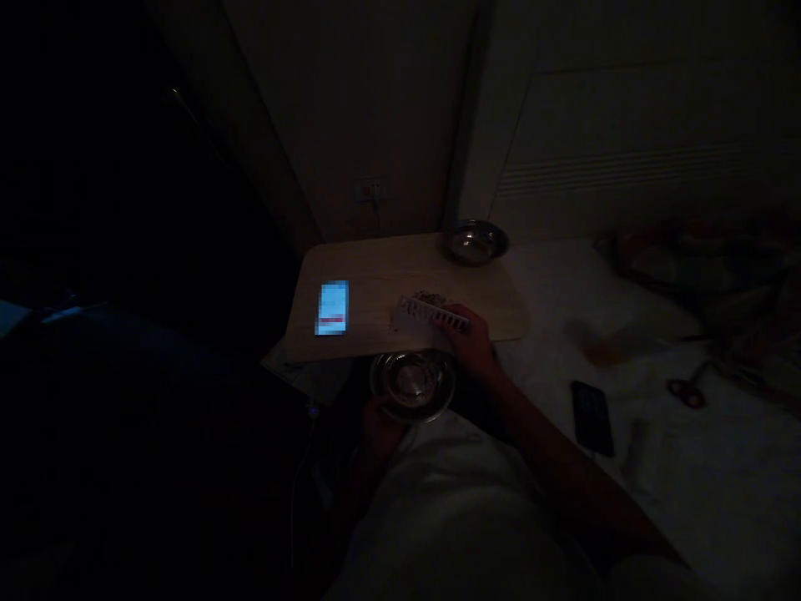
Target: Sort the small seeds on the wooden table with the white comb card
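The room is very dark. My right hand (471, 335) is closed on one end of a white slotted strip (418, 310) with a row of dark openings; I cannot make out its exact kind. The strip stands on the wooden table (369, 263), touching or just in front of a pile of small dark bits (431, 297). Below the table's near edge, my left hand (380, 424) grips the rim of a shiny metal bowl (443, 402). A smaller round metal shape shows within it, and the fingers are partly hidden underneath.
A lit phone (331, 307) lies on the table's left side. Another metal bowl (476, 242) stands at the back right corner. On the white sheet to the right lie a dark phone (591, 417) and red-handled scissors (687, 392). A wall socket (368, 190) holds a plugged-in cable.
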### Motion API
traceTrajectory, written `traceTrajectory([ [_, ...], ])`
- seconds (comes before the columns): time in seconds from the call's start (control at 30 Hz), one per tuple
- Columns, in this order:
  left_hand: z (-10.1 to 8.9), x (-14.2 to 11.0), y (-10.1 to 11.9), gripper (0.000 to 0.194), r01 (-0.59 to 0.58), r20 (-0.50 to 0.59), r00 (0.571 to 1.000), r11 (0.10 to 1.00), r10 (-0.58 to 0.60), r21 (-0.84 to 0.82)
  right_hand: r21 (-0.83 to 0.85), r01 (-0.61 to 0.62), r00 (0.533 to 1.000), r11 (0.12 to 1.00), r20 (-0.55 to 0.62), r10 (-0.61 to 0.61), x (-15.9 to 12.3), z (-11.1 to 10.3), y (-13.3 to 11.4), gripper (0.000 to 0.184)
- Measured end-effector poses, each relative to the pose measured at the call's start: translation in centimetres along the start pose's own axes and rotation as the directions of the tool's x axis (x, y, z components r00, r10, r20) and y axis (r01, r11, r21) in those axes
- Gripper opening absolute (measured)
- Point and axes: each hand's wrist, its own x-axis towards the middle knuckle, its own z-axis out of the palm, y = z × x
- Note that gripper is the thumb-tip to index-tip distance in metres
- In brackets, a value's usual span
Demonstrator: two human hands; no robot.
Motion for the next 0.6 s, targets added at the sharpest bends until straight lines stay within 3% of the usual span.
traceTrajectory([
  [0.23,0.43,-0.81,0.15,0.033,0.032,0.107,0.994,0.999,-0.032,0.002,0.032,-0.019,0.999,0.999,-0.028,0.020,-0.01,0.45,0.15,0.026],
  [0.4,-0.17,-0.44,0.30,0.022,-0.009,0.029,1.000,1.000,0.008,0.022,0.006,0.003,1.000,1.000,-0.011,-0.003,0.23,0.53,0.17,0.026],
  [0.6,0.04,-0.30,0.39,0.020,0.018,0.018,1.000,1.000,-0.018,-0.006,0.032,-0.016,1.000,0.999,0.022,0.015,0.26,0.28,0.68,0.027],
])
